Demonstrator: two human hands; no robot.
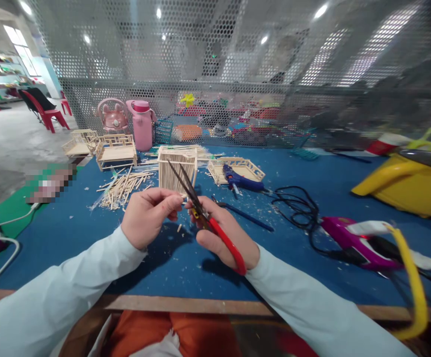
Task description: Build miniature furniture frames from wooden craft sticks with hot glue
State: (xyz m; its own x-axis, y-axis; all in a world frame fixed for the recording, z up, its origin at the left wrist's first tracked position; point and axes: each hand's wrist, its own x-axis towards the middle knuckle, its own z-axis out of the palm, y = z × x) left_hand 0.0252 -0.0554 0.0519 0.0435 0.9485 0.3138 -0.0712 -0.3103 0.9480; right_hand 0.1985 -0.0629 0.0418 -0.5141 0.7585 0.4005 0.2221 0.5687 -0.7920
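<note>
My left hand (pixel 152 213) is closed in a pinch, with the pale end of a small wooden stick (pixel 184 199) showing at its fingertips. Most of that stick is hidden by the fingers. A pair of scissors (pixel 219 233) with red handles lies in my right hand (pixel 233 235), its dark blades slightly parted and pointing up and to the left. Just behind both hands stands a slatted stick frame (pixel 176 171), partly covered by the blades. To the left of it lies a loose pile of wooden sticks (pixel 126 186). One short offcut (pixel 179 228) rests below my fingers.
A blue glue gun (pixel 245 181) lies by a flat stick model (pixel 254 171). Two stick models (pixel 116 151) and a pink flask (pixel 142 126) stand back left. On the right are a black cord (pixel 297 208), purple device (pixel 356 243) and yellow container (pixel 404 181). Perforated metal (pixel 185 59) closes the back.
</note>
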